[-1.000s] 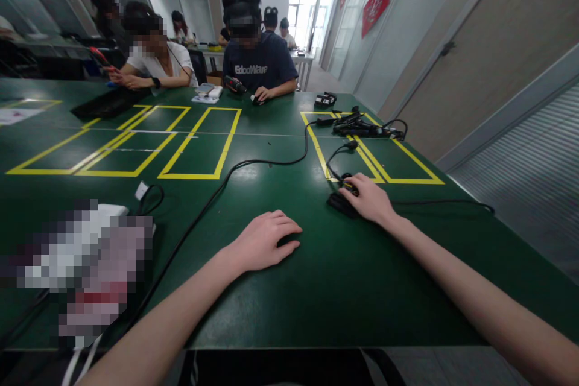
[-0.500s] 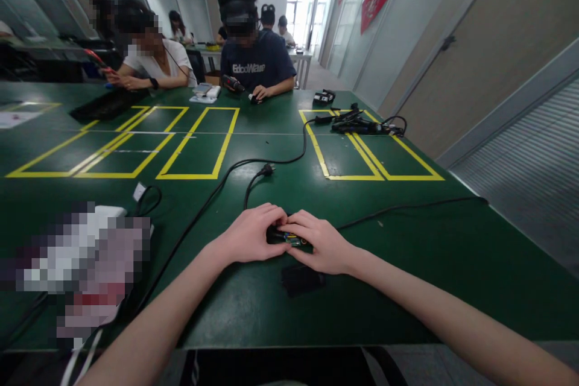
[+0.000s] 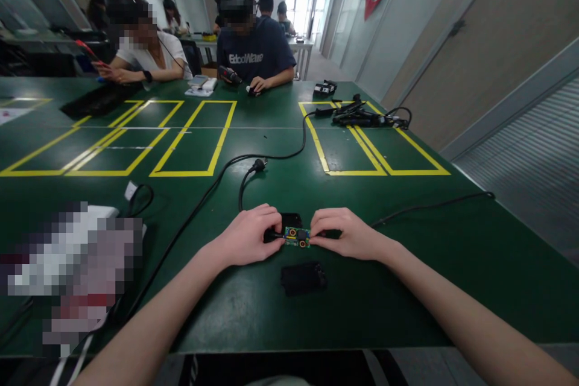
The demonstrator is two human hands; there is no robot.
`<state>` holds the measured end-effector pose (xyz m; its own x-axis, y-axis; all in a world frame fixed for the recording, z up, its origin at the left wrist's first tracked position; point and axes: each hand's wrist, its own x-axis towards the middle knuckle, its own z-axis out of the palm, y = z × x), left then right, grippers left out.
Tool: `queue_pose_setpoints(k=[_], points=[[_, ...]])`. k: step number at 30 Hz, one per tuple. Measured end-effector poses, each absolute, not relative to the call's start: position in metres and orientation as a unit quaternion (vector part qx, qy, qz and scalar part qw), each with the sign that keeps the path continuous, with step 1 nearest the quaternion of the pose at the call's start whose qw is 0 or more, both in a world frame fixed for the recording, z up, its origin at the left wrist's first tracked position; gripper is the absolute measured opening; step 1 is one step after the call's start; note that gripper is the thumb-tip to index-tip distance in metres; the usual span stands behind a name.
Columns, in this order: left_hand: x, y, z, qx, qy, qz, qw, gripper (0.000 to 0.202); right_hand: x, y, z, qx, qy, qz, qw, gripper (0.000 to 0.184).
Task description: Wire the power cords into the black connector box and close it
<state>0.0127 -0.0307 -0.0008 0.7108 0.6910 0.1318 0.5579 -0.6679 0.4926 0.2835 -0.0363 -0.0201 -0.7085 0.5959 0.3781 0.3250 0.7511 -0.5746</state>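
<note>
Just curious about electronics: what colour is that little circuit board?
The circuit board is green with some yellow, clearest in the head view.

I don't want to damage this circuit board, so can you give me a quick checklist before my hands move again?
1. Board supported at both ends: ok; the left hand and right hand have fingertips at opposite ends of the circuit board.
2. Power plug disconnected: ok; the black plug lies loose on the green table.
3. Near black cover apart from the board: ok; that near black cover lies on the wearer's side.
4. Far black casing not touching the board: cannot tell.
5. Solder joints intact: cannot tell; too small.
</note>
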Motion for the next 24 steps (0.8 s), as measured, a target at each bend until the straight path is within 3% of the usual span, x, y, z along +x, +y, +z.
queue_pose_setpoints(k=[8, 13, 16, 19, 24], points=[[0.011, -0.031, -0.004, 0.892, 0.347, 0.16, 0.241, 0.019, 0.28, -0.036, -0.019, -0.302, -0.875, 0.283, 0.249, 0.032], [0.011, -0.029, -0.006, 0.892, 0.361, 0.16, 0.221, 0.016, 0.28, -0.042, -0.008, -0.293, -0.86, 0.28, 0.309, 0.031], [0.012, -0.028, -0.007, 0.894, 0.374, 0.159, 0.191, 0.01, 0.277, -0.051, -0.004, -0.242, -0.89, 0.284, 0.262, 0.04], [0.012, -0.027, -0.009, 0.892, 0.388, 0.163, 0.166, 0.007, 0.27, -0.057, -0.008, -0.221, -0.928, 0.234, 0.188, 0.04], [0.01, -0.023, -0.012, 0.896, 0.385, 0.175, 0.137, 0.008, 0.26, -0.057, -0.021, -0.242, -0.935, 0.141, 0.219, 0.029]])
